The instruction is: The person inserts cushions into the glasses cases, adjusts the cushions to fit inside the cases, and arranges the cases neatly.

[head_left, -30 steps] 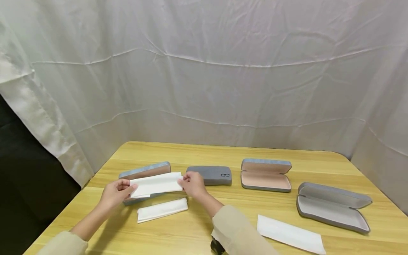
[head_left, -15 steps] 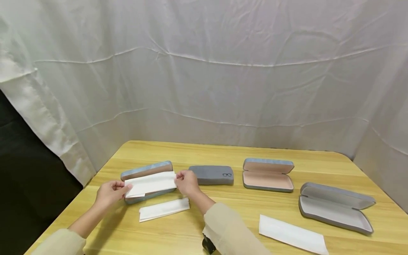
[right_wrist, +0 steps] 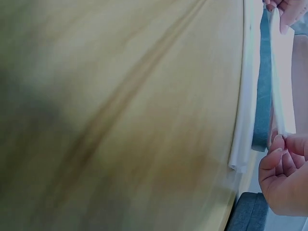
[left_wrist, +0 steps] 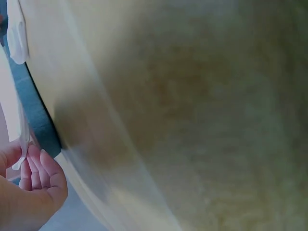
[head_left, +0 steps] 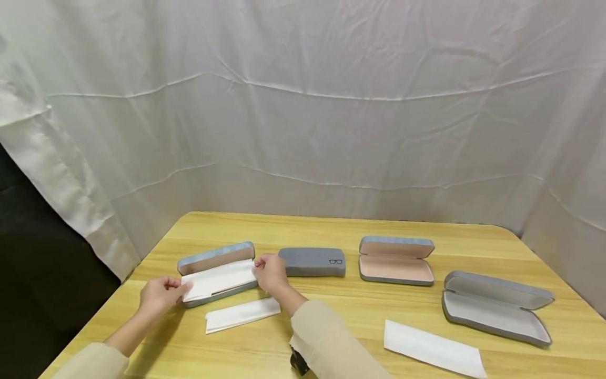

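Note:
A folded white cloth (head_left: 218, 280) is stretched between both hands over the base of an open blue-grey glasses case (head_left: 215, 258) at the left of the table. My left hand (head_left: 160, 296) pinches its left end between thumb and fingers; my right hand (head_left: 272, 273) pinches the right end. In the left wrist view the left hand (left_wrist: 36, 180) grips the cloth right at the case's end. The right wrist view has the right hand (right_wrist: 286, 168) pinching the other end beside the case wall (right_wrist: 263, 101). Most of the case's inside is hidden under the cloth.
A second folded white cloth (head_left: 242, 315) lies just in front of the case. Right of it stand a closed grey case (head_left: 312, 261), an open pink-lined case (head_left: 396, 267) and an open grey case (head_left: 497, 310). Another white cloth (head_left: 433, 347) lies at front right.
Both hands have moved left and down with the cloth, bringing it from above the open case to its base. The other cases and cloths stay where they were.

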`<state>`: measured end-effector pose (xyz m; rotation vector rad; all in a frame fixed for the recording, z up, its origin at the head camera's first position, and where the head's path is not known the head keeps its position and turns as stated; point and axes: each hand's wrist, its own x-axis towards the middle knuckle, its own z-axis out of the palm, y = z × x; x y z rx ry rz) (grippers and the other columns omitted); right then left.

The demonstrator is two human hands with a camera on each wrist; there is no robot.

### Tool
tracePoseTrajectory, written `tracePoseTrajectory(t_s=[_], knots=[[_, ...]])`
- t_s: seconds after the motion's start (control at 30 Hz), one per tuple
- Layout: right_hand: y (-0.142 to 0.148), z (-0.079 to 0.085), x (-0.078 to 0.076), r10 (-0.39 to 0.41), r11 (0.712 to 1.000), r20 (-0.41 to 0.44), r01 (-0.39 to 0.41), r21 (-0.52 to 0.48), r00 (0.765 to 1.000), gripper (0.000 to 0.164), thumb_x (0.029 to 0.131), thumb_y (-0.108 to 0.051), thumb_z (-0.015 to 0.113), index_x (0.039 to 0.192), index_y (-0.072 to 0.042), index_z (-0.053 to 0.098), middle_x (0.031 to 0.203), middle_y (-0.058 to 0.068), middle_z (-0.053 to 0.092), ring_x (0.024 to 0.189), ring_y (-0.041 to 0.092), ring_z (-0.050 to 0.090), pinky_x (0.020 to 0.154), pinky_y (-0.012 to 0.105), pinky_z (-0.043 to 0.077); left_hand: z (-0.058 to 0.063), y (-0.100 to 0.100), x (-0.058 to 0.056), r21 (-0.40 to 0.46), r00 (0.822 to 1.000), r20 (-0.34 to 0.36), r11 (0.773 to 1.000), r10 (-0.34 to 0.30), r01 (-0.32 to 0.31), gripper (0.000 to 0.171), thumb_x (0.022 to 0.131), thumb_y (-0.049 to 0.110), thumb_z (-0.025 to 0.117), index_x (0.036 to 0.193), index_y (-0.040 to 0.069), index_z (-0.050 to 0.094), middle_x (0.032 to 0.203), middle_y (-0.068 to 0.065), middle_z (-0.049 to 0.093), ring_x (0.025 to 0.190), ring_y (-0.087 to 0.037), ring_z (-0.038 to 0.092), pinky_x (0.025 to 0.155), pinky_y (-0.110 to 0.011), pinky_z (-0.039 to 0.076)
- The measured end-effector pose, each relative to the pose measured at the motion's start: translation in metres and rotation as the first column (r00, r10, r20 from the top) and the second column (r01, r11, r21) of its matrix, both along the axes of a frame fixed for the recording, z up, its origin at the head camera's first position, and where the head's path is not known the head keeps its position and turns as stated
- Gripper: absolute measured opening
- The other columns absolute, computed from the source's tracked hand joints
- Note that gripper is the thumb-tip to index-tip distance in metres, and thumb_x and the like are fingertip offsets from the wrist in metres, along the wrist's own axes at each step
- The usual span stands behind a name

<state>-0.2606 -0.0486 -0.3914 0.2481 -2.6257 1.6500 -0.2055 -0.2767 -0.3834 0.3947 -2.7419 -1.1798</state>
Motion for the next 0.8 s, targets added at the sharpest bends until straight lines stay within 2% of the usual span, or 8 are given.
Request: tracePoseTrajectory(t_s=[0.2, 0.47, 0.8], knots=[[-0.0001, -0.0059, -0.0028, -0.022, 0.999, 0.007, 0.022, 0.035, 1.000, 0.008, 0.084, -0.003, 0.065, 0.077, -0.004, 0.064, 0.070, 0.004, 0.059, 0.061, 0.009, 0.050, 0.053, 0.020, 0.042, -0.0068, 0.0026, -0.0013, -0.042, 1.000, -0.012, 0.999, 0.001, -0.001, 0.027, 0.082, 0.020, 0.066, 0.079, -0.006, 0.060, 0.059, 0.000, 0.058, 0.058, -0.011, 0.049, 0.051, -0.023, 0.040], [-0.0005, -0.0034, -0.0052, -0.026, 0.998, 0.010, 0.025, 0.056, 1.000, 0.005, 0.085, -0.002, 0.064, 0.080, -0.002, 0.066, 0.070, 0.005, 0.060, 0.052, 0.009, 0.049, 0.047, 0.020, 0.042, -0.0092, 0.0058, -0.0054, -0.115, 0.998, -0.057, 0.993, 0.001, -0.008, 0.025, 0.080, 0.018, 0.067, 0.074, -0.005, 0.060, 0.060, -0.004, 0.055, 0.057, -0.016, 0.049, 0.050, -0.025, 0.038], [-0.0050, 0.0031, -0.0012, -0.037, 0.996, -0.006, 0.037, 0.087, 0.999, 0.007, 0.085, -0.001, 0.062, 0.086, 0.002, 0.069, 0.079, 0.010, 0.067, 0.056, 0.010, 0.048, 0.051, 0.020, 0.042, -0.0026, 0.0074, -0.0031, -0.139, 1.000, 0.006, 0.990, -0.007, 0.008, 0.025, 0.079, 0.020, 0.068, 0.078, -0.004, 0.060, 0.064, -0.007, 0.058, 0.060, -0.019, 0.050, 0.051, -0.026, 0.037]])
